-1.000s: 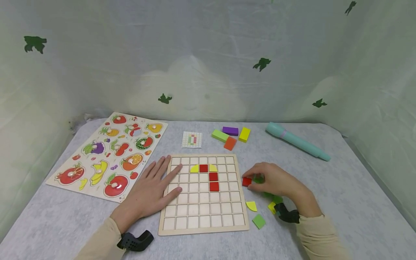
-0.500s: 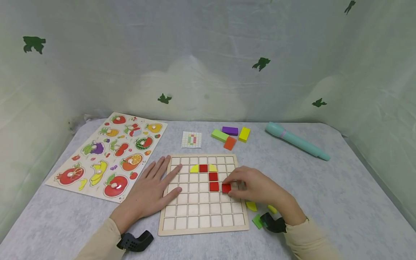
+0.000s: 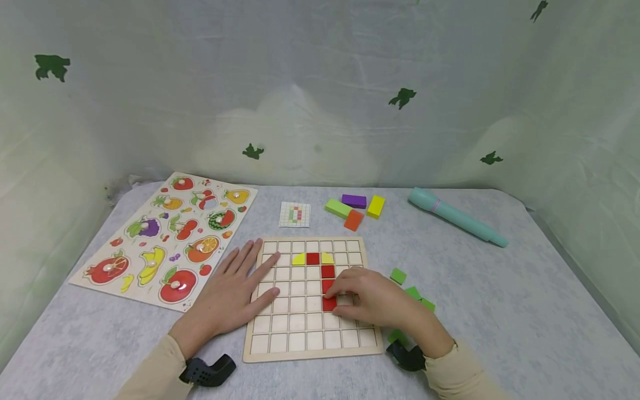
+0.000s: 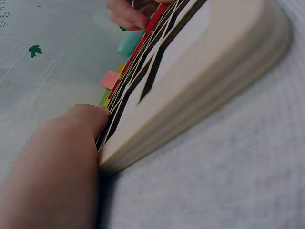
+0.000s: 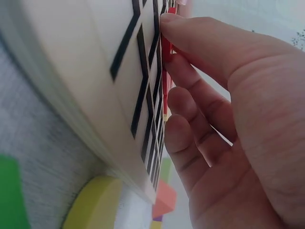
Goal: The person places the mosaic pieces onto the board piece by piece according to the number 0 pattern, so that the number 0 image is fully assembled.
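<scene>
- Grid board (image 3: 300, 333): four red squares in it — three set in a column, fourth red square (image 3: 329, 304) under right hand's fingertips; two yellow quarter pieces flank the top one.
- Right hand (image 3: 375, 303): fingers curled, pinching the fourth red square against a cell directly below the column.
- Left hand (image 3: 227, 300): flat, fingers straight, pressing board's left edge.
- Loose green tiles (image 3: 398, 275): four visible beside the right hand.

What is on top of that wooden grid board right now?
On the grid board lie two yellow pieces and a column of red squares. The left hand rests flat on its edge; the right hand presses a red square, covering nearby cells.
</scene>
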Available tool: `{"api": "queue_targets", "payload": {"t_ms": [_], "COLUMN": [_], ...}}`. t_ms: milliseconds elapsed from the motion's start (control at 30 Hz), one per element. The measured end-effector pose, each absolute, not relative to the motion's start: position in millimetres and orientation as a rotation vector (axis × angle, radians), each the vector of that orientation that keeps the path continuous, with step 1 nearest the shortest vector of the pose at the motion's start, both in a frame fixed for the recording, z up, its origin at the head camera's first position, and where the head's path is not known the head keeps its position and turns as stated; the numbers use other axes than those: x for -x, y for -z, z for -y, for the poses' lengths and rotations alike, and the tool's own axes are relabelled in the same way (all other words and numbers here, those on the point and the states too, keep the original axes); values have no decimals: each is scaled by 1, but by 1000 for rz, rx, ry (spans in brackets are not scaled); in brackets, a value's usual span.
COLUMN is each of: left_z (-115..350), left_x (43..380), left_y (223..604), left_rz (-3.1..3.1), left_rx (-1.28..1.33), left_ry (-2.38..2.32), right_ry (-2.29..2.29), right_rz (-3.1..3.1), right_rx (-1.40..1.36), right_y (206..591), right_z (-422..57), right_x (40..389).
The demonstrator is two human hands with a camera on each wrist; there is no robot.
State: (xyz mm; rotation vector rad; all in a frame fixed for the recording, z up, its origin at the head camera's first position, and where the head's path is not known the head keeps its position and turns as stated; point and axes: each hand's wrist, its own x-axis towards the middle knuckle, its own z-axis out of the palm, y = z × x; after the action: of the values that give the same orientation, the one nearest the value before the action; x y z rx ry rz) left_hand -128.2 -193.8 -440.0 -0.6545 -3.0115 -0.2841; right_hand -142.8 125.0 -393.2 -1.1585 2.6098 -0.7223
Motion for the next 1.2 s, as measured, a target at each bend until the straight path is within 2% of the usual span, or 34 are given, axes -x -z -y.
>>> {"api": "queue_targets", "payload": {"t_ms": [500, 833, 1200], "left_z": [195, 194, 194], "left_x": [127, 129, 130], "left_y": [439, 441, 441], "left_rz": [2992, 3002, 3039], "left_rx": [649, 666, 648], "left_ry": [306, 283, 277], "right_ry": [716, 717, 805], "right_rz": [-2636, -2682, -2758], "right_rx": [1157, 1024, 1141], "right_y": [391, 384, 399], "right_z": [-125, -148, -138], "right_x": [142, 139, 126]}}
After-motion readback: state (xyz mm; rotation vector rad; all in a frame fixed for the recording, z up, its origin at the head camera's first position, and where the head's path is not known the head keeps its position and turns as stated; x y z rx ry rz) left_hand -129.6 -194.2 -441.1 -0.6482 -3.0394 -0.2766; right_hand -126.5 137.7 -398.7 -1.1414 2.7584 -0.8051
